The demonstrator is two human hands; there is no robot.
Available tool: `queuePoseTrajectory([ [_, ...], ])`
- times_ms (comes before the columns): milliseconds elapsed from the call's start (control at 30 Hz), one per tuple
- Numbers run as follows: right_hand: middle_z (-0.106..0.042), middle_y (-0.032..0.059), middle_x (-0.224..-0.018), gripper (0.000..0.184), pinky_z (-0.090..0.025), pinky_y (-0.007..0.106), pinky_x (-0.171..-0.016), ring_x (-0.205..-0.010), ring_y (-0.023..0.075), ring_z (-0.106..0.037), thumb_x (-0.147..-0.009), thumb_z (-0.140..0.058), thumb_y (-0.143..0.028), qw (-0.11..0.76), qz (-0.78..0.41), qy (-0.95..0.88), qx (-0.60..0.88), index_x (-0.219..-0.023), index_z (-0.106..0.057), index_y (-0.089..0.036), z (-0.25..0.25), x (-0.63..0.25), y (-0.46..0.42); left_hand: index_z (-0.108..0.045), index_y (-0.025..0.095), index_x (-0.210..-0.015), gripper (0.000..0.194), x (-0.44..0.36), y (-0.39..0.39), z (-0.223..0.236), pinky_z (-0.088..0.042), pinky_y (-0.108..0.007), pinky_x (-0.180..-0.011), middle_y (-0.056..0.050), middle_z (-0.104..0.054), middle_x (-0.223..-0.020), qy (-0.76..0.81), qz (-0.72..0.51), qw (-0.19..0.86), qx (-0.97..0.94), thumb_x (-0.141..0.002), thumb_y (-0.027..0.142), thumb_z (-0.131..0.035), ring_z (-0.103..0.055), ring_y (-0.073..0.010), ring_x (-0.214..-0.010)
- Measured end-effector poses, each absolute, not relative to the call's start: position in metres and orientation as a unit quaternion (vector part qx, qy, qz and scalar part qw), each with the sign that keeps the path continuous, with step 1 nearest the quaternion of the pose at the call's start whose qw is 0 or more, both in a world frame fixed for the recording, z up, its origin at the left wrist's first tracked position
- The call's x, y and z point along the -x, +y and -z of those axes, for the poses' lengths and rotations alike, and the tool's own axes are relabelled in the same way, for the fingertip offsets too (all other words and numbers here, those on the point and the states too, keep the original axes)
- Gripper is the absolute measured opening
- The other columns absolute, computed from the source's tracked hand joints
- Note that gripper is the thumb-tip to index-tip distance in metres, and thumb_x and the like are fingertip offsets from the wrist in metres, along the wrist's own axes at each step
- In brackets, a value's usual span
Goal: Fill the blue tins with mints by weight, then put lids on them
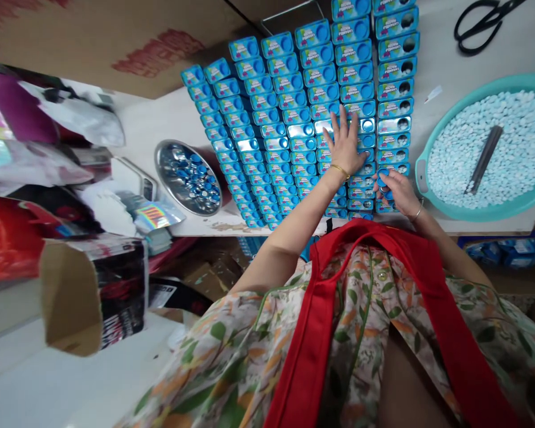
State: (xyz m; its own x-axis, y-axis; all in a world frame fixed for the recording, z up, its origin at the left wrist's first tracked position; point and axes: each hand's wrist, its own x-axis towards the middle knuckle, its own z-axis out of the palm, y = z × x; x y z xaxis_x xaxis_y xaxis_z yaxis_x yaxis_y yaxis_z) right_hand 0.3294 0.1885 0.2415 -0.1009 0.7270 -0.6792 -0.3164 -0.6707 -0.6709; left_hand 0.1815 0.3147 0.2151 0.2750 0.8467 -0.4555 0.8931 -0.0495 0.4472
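Observation:
Columns of small blue tins with printed labels stand packed on the table. Most have a round blue cap in the lid, while those in the rightmost column show dark round holes. My left hand lies over the tins with its fingers spread, the fingertips touching their tops. Close to its right, my right hand pinches small round blue caps above the nearer tins, several of which have open holes. A metal bowl holds more loose blue caps left of the tins.
On the right stands a teal basin full of pale blue candies, with a dark bar lying on them. Black scissors lie behind it. A large cardboard box borders the back left; bags and an opened carton crowd the left.

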Motion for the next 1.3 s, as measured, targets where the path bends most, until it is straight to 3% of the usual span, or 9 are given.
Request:
queuePoseTrajectory([
  [133,-0.065,0.0032,-0.074,0.045,-0.034,0.023,-0.037,-0.055,0.0137,-0.054,-0.082,-0.071,-0.065,0.331,-0.712,-0.194,0.589,-0.087,-0.064,-0.021,-0.233,-0.328,0.186,-0.021,0.032,-0.163,0.103,-0.181,0.321,-0.201,0.011,-0.067,-0.125,-0.003,-0.007,-0.175,0.623,0.034,0.318,-0.714,-0.079,0.059,-0.074,0.017,-0.0375,-0.16],
  [267,-0.062,0.0024,-0.07,0.047,-0.031,0.024,-0.034,-0.049,0.0119,-0.051,-0.082,-0.072,-0.066,0.312,-0.702,-0.197,0.609,-0.082,-0.063,-0.02,-0.227,-0.324,0.185,-0.03,0.03,-0.161,0.091,-0.185,0.317,-0.213,0.004,-0.067,-0.127,-0.007,-0.014,-0.174,0.631,0.021,0.297,-0.717,-0.083,0.051,-0.072,0.008,-0.0379,-0.161],
  [400,-0.061,0.0011,-0.065,0.047,-0.031,0.024,-0.032,-0.045,0.0118,-0.049,-0.081,-0.073,-0.067,0.318,-0.702,-0.183,0.61,-0.08,-0.06,-0.021,-0.224,-0.32,0.182,-0.055,0.028,-0.143,0.054,-0.179,0.292,-0.238,-0.029,-0.054,-0.124,-0.011,-0.045,-0.159,0.554,-0.04,0.36,-0.75,-0.091,0.041,-0.064,-0.033,-0.0325,-0.153],
  [467,-0.06,0.0004,-0.064,0.048,-0.031,0.024,-0.032,-0.045,0.0119,-0.049,-0.08,-0.074,-0.067,0.327,-0.697,-0.183,0.611,-0.079,-0.058,-0.022,-0.223,-0.318,0.18,-0.066,0.024,-0.126,0.037,-0.172,0.274,-0.245,-0.046,-0.044,-0.111,-0.01,-0.063,-0.137,0.488,-0.051,0.447,-0.748,-0.091,0.034,-0.063,-0.059,-0.0268,-0.129],
  [533,-0.06,0.0,-0.063,0.048,-0.031,0.023,-0.031,-0.045,0.0116,-0.049,-0.079,-0.075,-0.067,0.329,-0.696,-0.185,0.611,-0.079,-0.057,-0.022,-0.223,-0.316,0.178,-0.069,0.021,-0.111,0.023,-0.168,0.258,-0.245,-0.054,-0.036,-0.096,-0.007,-0.072,-0.113,0.462,-0.047,0.519,-0.718,-0.09,0.026,-0.06,-0.068,-0.0204,-0.103],
  [667,-0.061,-0.0006,-0.069,0.041,-0.037,0.022,-0.036,-0.05,0.0109,-0.053,-0.082,-0.076,-0.058,0.337,-0.731,-0.169,0.569,-0.086,-0.058,-0.021,-0.228,-0.317,0.175,-0.066,0.02,-0.095,0.014,-0.173,0.251,-0.236,-0.054,-0.029,-0.081,-0.003,-0.071,-0.088,0.537,-0.046,0.513,-0.668,-0.092,0.019,-0.052,-0.067,-0.0173,-0.084],
  [867,-0.064,-0.0002,-0.084,0.051,-0.048,0.022,-0.048,-0.066,0.0116,-0.06,-0.077,-0.082,-0.054,0.363,-0.77,-0.18,0.492,-0.11,-0.061,-0.022,-0.238,-0.332,0.164,-0.067,0.02,-0.093,0.011,-0.189,0.278,-0.228,-0.051,-0.038,-0.09,-0.01,-0.072,-0.097,0.598,0.048,0.349,-0.72,-0.087,0.013,-0.059,-0.068,-0.0276,-0.101],
  [1100,-0.064,0.0009,-0.079,0.052,-0.039,0.022,-0.042,-0.059,0.0122,-0.055,-0.081,-0.077,-0.062,0.332,-0.738,-0.261,0.527,-0.113,-0.065,-0.022,-0.234,-0.336,0.157,-0.071,0.019,-0.088,0.026,-0.184,0.301,-0.201,-0.053,-0.044,-0.093,-0.013,-0.072,-0.094,0.605,0.133,0.338,-0.708,-0.075,0.037,-0.084,-0.067,-0.0355,-0.107],
  [1300,-0.06,-0.0001,-0.079,0.06,-0.047,0.026,-0.052,-0.061,0.0139,-0.054,-0.086,-0.076,-0.051,0.35,-0.661,-0.324,0.58,-0.137,-0.056,-0.027,-0.225,-0.332,0.159,-0.073,0.015,-0.092,0.038,-0.184,0.311,-0.197,-0.053,-0.048,-0.095,-0.014,-0.071,-0.096,0.612,0.144,0.352,-0.693,-0.074,0.046,-0.086,-0.067,-0.0356,-0.107],
])
